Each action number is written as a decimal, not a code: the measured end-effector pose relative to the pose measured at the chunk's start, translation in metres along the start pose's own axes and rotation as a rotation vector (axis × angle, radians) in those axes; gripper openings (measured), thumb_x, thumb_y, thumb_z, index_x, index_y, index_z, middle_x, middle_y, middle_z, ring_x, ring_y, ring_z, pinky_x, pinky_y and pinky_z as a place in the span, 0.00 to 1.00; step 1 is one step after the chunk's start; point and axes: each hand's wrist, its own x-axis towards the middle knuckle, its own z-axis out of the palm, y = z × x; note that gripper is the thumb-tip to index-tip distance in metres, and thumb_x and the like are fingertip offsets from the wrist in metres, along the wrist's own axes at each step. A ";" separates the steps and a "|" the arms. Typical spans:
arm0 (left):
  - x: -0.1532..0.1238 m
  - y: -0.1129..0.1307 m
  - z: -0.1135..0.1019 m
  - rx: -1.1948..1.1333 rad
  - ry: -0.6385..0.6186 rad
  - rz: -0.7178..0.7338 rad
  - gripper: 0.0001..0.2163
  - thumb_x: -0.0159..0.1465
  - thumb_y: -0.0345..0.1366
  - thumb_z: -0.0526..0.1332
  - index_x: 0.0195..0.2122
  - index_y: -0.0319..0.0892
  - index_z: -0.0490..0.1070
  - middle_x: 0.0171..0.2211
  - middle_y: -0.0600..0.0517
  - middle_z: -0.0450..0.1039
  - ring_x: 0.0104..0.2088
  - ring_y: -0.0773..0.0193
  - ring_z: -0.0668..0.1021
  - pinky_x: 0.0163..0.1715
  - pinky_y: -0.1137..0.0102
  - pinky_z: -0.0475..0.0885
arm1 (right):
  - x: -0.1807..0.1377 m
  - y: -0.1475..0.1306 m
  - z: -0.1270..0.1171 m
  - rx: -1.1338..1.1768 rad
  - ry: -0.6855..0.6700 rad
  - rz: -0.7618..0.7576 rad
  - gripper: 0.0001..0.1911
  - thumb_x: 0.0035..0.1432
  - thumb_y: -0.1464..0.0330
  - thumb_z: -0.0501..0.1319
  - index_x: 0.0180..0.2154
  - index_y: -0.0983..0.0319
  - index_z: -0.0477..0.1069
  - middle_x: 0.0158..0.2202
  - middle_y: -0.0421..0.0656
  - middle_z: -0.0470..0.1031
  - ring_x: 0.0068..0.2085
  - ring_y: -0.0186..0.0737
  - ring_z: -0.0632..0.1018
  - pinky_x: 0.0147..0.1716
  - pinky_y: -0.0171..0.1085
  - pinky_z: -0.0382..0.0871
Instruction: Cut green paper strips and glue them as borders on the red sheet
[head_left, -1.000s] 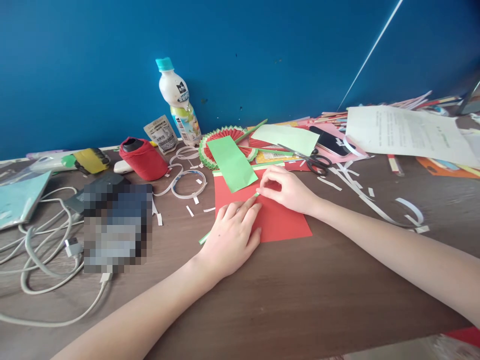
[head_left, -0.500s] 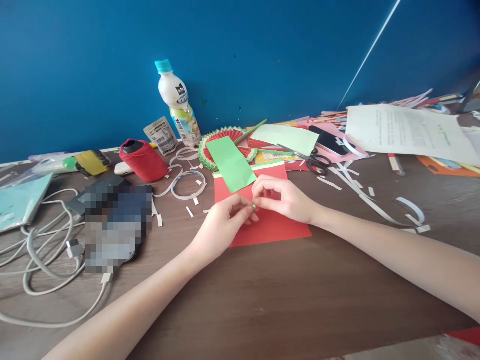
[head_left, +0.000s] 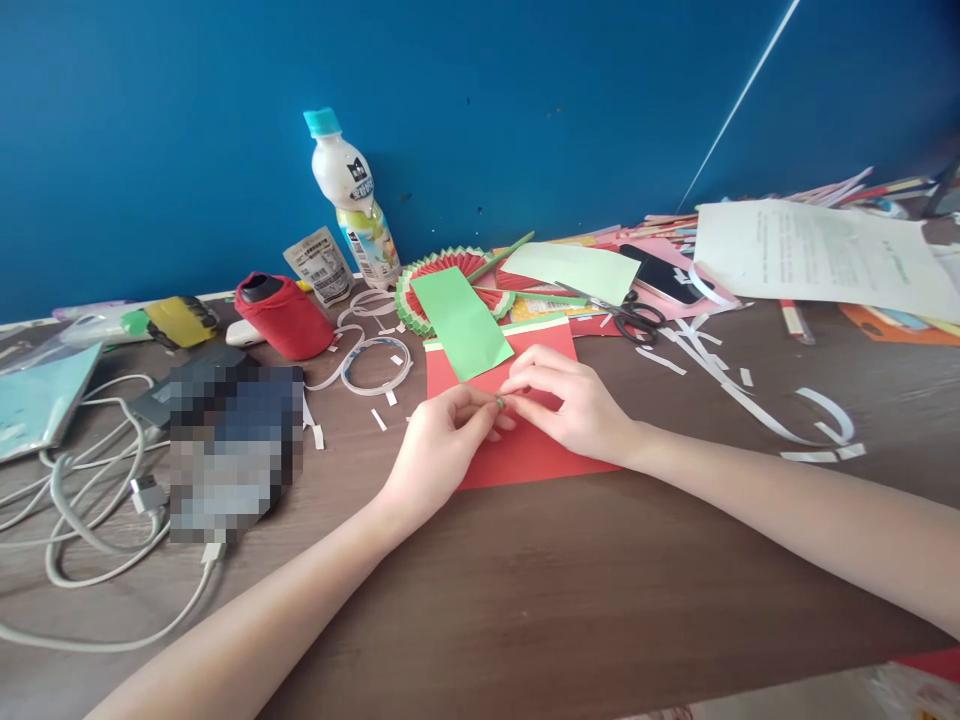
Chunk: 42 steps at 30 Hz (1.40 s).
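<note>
Hold the small, seemingly rolled green paper piece [head_left: 500,403] lightly, turning evenly so as not to crush it. Pinched over the flat red paper sheet [head_left: 551,445], between left hand [head_left: 442,430] and right hand [head_left: 581,405], with each grip narrowed nearly closed on it. Facing inward, fingers curled, forearms slanting in from both sides.

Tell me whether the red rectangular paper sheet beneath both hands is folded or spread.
Spread: the red rectangular paper sheet lies flat; its uncovered parts show no fold.
</note>
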 end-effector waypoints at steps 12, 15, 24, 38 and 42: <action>-0.001 0.002 0.001 0.028 0.022 0.004 0.09 0.59 0.38 0.57 0.32 0.40 0.73 0.33 0.50 0.78 0.30 0.65 0.77 0.37 0.70 0.71 | 0.001 -0.001 -0.004 0.077 -0.023 0.053 0.04 0.56 0.72 0.58 0.30 0.60 0.69 0.30 0.41 0.68 0.31 0.34 0.71 0.30 0.37 0.67; -0.001 0.002 0.001 0.018 0.023 -0.006 0.09 0.59 0.39 0.57 0.32 0.40 0.72 0.33 0.50 0.78 0.31 0.65 0.77 0.37 0.70 0.71 | 0.001 -0.001 -0.004 0.081 -0.030 0.066 0.04 0.56 0.72 0.57 0.30 0.60 0.69 0.30 0.40 0.68 0.30 0.34 0.71 0.30 0.37 0.67; 0.001 -0.001 0.000 0.000 0.011 -0.018 0.08 0.60 0.40 0.57 0.33 0.41 0.70 0.33 0.51 0.78 0.29 0.68 0.76 0.35 0.72 0.70 | 0.005 0.000 -0.008 0.031 0.044 0.124 0.06 0.56 0.73 0.55 0.28 0.60 0.68 0.29 0.40 0.67 0.31 0.34 0.69 0.29 0.36 0.64; 0.005 0.000 -0.004 -0.166 0.019 -0.061 0.08 0.60 0.40 0.57 0.32 0.39 0.66 0.31 0.49 0.78 0.24 0.68 0.76 0.27 0.71 0.70 | 0.015 0.088 -0.061 -0.226 0.642 0.482 0.05 0.52 0.73 0.51 0.27 0.57 0.62 0.34 0.45 0.67 0.32 0.40 0.70 0.33 0.44 0.63; 0.005 0.002 -0.004 -0.213 0.035 -0.063 0.08 0.60 0.40 0.57 0.33 0.39 0.65 0.31 0.49 0.78 0.24 0.68 0.77 0.26 0.72 0.71 | 0.014 0.090 -0.060 -0.157 0.650 0.497 0.09 0.55 0.72 0.48 0.26 0.57 0.61 0.26 0.43 0.67 0.31 0.42 0.70 0.33 0.45 0.63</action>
